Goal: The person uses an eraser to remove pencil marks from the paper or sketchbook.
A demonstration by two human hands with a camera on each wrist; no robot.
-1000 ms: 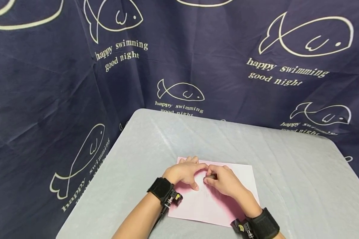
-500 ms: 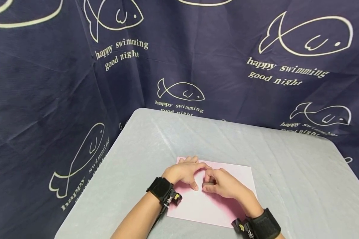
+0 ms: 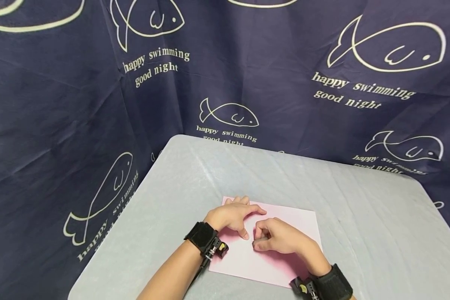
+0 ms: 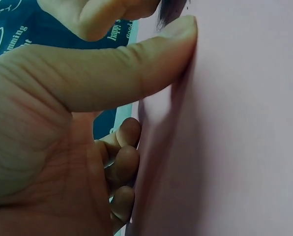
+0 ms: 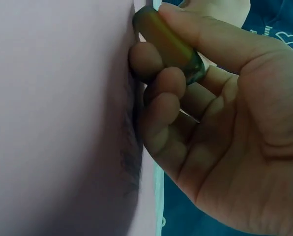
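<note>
From the head camera, you have a pink sheet of paper (image 3: 285, 225) lying flat on the grey table (image 3: 360, 208), and both hands sit on it. Your left hand (image 3: 232, 218) lies spread, fingers and thumb pressing the sheet down. Your right hand (image 3: 279, 238), just beside that thumb, is curled round a small dark tool whose tip meets the paper. No drawn line or raised fold shows, so I judge the job is at an early stage, with most of the sheet untouched.

At the left wrist, your thumb (image 4: 136, 73) presses flat on the pink paper (image 4: 245, 128), the other fingers lying relaxed below it; nothing is gripped.

At the right wrist, thumb and fingers pinch a short greenish-brown stick (image 5: 168, 42), perhaps a crayon, its end on the paper (image 5: 58, 108) above your curled fingertips. A faint smudge may lie beside them; I cannot tell for sure.
</note>
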